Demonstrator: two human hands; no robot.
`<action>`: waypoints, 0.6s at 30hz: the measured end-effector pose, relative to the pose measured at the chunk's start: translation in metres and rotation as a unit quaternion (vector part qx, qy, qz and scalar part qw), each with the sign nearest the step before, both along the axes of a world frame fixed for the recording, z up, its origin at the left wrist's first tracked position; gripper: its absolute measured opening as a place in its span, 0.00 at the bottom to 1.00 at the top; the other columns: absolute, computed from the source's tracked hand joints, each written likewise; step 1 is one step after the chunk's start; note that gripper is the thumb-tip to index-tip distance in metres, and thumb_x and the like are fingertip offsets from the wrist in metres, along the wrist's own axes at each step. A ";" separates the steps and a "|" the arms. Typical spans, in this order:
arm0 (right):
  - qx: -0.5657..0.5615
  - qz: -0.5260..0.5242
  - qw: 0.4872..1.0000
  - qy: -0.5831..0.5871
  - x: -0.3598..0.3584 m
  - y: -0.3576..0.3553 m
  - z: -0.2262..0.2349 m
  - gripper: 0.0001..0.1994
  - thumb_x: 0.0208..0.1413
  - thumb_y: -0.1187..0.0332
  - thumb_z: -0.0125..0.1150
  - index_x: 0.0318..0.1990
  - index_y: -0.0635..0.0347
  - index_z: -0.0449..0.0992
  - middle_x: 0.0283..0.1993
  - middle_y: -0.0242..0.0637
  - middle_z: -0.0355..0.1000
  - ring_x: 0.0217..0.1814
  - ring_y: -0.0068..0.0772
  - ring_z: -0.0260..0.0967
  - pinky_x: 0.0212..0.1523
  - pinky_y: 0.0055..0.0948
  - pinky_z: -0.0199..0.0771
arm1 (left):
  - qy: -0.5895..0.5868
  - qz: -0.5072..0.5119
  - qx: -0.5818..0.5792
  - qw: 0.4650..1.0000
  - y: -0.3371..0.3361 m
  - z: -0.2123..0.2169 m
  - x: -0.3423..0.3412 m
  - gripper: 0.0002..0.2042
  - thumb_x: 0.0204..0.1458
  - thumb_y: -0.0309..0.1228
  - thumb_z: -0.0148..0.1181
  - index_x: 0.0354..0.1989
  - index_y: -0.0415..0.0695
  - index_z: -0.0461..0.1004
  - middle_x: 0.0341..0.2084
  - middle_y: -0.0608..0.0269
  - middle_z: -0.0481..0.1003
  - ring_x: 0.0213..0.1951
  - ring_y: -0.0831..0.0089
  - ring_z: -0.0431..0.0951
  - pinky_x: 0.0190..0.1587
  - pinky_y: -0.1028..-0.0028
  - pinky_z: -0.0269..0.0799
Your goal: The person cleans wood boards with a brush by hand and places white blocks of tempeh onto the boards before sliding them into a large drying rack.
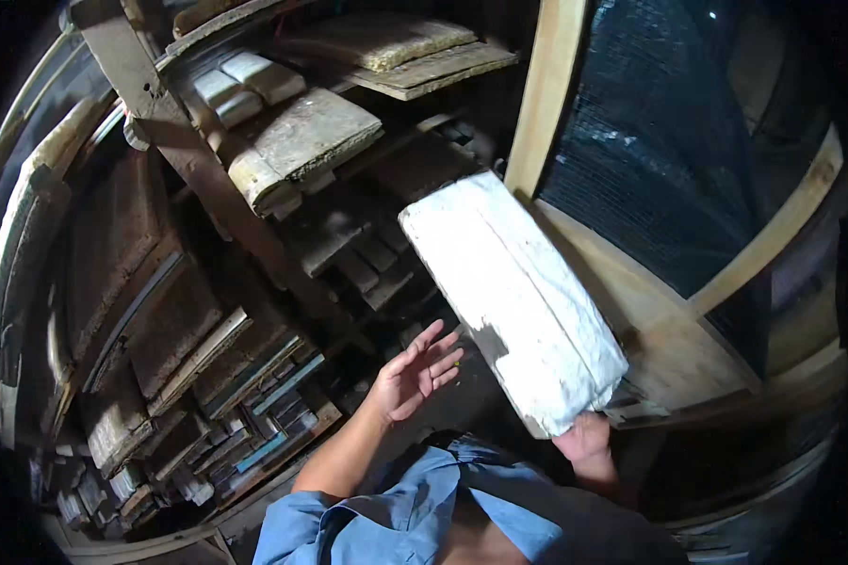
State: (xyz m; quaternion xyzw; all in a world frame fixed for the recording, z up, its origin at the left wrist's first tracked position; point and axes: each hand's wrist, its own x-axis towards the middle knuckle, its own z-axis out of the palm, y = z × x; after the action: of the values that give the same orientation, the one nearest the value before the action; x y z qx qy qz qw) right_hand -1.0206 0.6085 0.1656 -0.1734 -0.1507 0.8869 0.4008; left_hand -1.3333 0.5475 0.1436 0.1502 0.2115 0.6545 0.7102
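Observation:
My right hand (pixel 584 438) grips the lower end of a long white slab (pixel 509 292) with a rough, crusted surface. The slab tilts up and away to the left, toward the wooden racks. My left hand (pixel 416 370) is raised beside the slab's lower left edge, palm up, fingers spread, holding nothing and not touching the slab. Blue sleeves (pixel 396 513) cover both upper arms at the bottom of the view.
Wooden racks (pixel 188 160) on the left hold several pale slabs (pixel 301 141) and dark stacked boards (pixel 245 377). An upright wooden post (pixel 546 85) stands behind the white slab. Dark mesh netting (pixel 669 151) in a timber frame fills the right side.

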 end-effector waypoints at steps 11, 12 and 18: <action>-0.033 -0.005 0.992 -0.119 0.124 -0.091 -0.056 0.37 0.39 0.75 0.62 0.64 0.68 0.61 0.65 0.48 0.64 0.67 0.50 0.60 0.68 0.51 0.58 | -0.075 -0.026 0.007 0.997 -0.010 -0.001 0.070 0.52 0.49 0.73 0.39 0.70 0.38 0.49 0.67 0.49 0.58 0.66 0.55 0.61 0.68 0.56 0.54; -0.032 -0.010 0.992 -0.120 0.131 -0.090 -0.062 0.37 0.39 0.75 0.62 0.64 0.68 0.61 0.65 0.48 0.64 0.67 0.50 0.60 0.67 0.50 0.58 | -0.089 -0.019 -0.001 0.996 -0.017 -0.007 0.076 0.52 0.49 0.74 0.40 0.70 0.38 0.48 0.67 0.48 0.57 0.67 0.55 0.59 0.68 0.55 0.52; -0.049 -0.025 0.993 -0.109 0.173 -0.086 -0.102 0.37 0.39 0.76 0.62 0.63 0.68 0.62 0.64 0.48 0.65 0.66 0.50 0.61 0.66 0.50 0.59 | -0.055 0.021 -0.039 0.998 -0.028 -0.036 0.103 0.51 0.49 0.73 0.43 0.70 0.41 0.49 0.68 0.51 0.57 0.67 0.53 0.59 0.68 0.52 0.51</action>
State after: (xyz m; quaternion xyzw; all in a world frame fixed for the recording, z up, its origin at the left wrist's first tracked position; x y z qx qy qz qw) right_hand -0.8475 0.5221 0.0635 -0.2917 -0.1457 0.8588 0.3953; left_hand -1.2305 0.5190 0.1077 0.0818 0.2007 0.6675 0.7124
